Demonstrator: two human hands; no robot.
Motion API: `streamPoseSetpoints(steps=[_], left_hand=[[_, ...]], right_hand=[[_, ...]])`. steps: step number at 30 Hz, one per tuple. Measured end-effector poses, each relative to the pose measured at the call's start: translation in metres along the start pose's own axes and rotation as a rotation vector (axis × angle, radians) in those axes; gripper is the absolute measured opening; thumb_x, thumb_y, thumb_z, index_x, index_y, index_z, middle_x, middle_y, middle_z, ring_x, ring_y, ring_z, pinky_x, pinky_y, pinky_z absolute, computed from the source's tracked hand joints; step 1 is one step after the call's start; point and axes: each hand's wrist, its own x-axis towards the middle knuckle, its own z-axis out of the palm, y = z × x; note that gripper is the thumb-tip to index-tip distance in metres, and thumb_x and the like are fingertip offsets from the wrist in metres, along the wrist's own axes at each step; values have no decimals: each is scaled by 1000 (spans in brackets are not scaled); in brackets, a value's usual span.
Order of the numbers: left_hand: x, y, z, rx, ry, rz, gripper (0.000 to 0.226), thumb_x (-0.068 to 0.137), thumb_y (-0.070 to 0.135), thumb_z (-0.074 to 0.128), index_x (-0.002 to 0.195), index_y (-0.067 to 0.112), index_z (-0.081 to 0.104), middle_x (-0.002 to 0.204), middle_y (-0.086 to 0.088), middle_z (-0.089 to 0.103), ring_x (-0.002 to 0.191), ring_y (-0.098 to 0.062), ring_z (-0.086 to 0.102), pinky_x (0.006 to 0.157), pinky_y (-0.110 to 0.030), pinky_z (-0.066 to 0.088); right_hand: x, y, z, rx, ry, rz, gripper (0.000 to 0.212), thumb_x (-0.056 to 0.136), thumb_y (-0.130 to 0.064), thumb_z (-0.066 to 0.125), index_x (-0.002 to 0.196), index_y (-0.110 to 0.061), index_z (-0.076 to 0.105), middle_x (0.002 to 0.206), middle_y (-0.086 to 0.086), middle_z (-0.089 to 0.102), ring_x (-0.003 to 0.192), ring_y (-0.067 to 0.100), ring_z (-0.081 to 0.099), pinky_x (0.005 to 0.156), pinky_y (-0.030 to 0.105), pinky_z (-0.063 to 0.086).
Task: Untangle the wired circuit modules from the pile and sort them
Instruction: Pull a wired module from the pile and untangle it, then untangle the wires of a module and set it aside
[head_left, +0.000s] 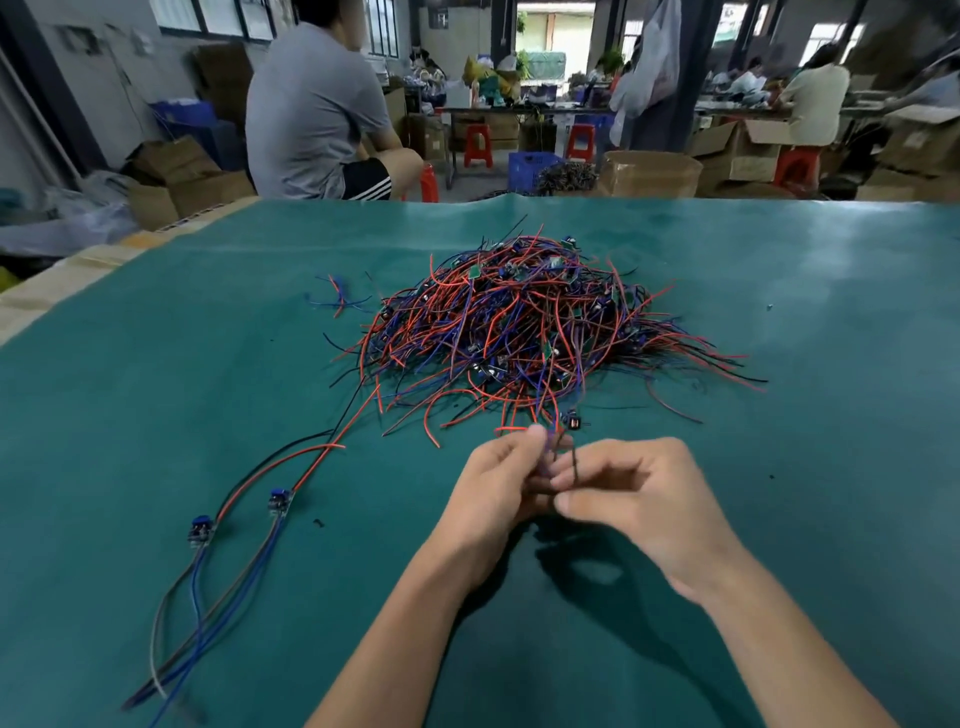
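A tangled pile (524, 322) of red, blue and black wires with small circuit modules lies mid-table. Just in front of it my left hand (498, 483) pinches wires between thumb and fingers, and my right hand (634, 493) pinches the same bundle of dark wires from the right. One small black module (572, 420) hangs at the top of those wires, still trailing into the pile's near edge. Two separated modules (280, 501) (200, 530) lie side by side at the left, red and black leads running toward the pile, blue and grey leads toward me.
The green mat (805, 364) covers the table. A few loose wire scraps (337, 296) lie left of the pile. A seated person (317, 109) is beyond the far edge, with cardboard boxes (649, 174), red stools and other workers behind.
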Motion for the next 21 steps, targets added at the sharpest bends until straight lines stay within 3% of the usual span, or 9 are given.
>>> streamPoseSetpoints(steps=[2, 4, 8, 11, 13, 15, 18, 21], left_hand=[[-1, -3, -2, 36, 6, 29, 26, 101, 16, 53, 107, -4, 69, 111, -30, 69, 91, -28, 65, 80, -33, 54], [-2, -4, -3, 59, 38, 79, 20, 99, 10, 56, 102, -2, 71, 101, -27, 72, 89, -30, 65, 84, -38, 52], [-3, -3, -3, 96, 92, 149, 18, 98, 4, 57, 91, 5, 74, 74, -9, 68, 67, -19, 59, 64, -23, 52], [-8, -2, -1, 149, -13, 193, 26, 95, 4, 62, 81, 18, 77, 69, -3, 66, 61, -13, 56, 58, -19, 48], [-13, -1, 0, 205, -111, 212, 15, 90, 10, 67, 81, 19, 76, 69, -3, 65, 61, -13, 55, 60, -21, 47], [-15, -1, 0, 227, -152, 203, 8, 84, 17, 68, 80, 20, 75, 69, -2, 65, 61, -13, 54, 61, -21, 46], [-15, -1, -1, 201, -156, 172, 7, 82, 17, 68, 81, 15, 75, 69, -4, 65, 59, -12, 54, 60, -19, 46], [-14, 0, -1, 175, -184, 145, 10, 83, 17, 67, 83, 15, 77, 82, -8, 71, 67, -13, 61, 65, -21, 49]], right_hand=[[0, 6, 4, -70, -86, 12, 22, 65, 8, 79, 69, -14, 81, 86, 7, 79, 85, 17, 74, 83, 26, 57], [2, 7, 4, -100, -80, 40, 19, 65, -5, 70, 68, -20, 81, 81, 3, 79, 79, 11, 72, 78, 22, 55], [10, 18, -1, -118, 196, 111, 15, 75, -13, 66, 70, -22, 76, 69, 3, 74, 64, 10, 63, 57, 26, 49], [14, 23, -8, -129, 278, 160, 12, 95, -30, 67, 84, -30, 73, 75, 2, 72, 68, 14, 61, 63, 36, 45], [12, 21, -7, -67, 213, 139, 18, 96, -40, 64, 88, -28, 75, 73, -7, 70, 67, 8, 57, 63, 29, 43], [12, 15, -6, 84, 173, 132, 14, 90, -33, 71, 89, -23, 79, 78, -6, 71, 65, 7, 58, 55, 21, 41], [14, 8, -10, 393, 177, 180, 5, 75, -17, 79, 79, -15, 80, 91, 9, 74, 61, 13, 59, 48, 22, 39], [17, 5, -18, 597, 259, 206, 11, 69, -14, 73, 78, -13, 79, 82, 10, 71, 58, 13, 56, 46, 20, 40]])
